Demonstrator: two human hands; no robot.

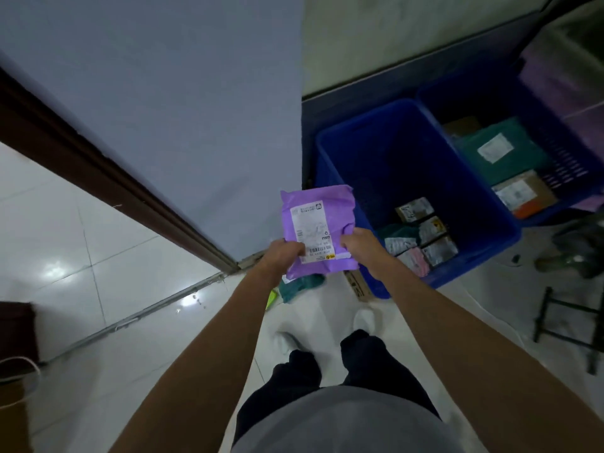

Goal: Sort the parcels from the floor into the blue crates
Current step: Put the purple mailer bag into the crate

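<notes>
While both hands, left hand (pixel 285 253) and right hand (pixel 358 240), grip a purple parcel (pixel 317 230) label-up, blue crates (pixel 330 152) wait at two o'clock; choosing one and dropping it in likely comes next.

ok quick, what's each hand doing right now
Left hand: closed on the lower left edge of the purple parcel.
Right hand: closed on the same parcel's lower right edge.
</notes>
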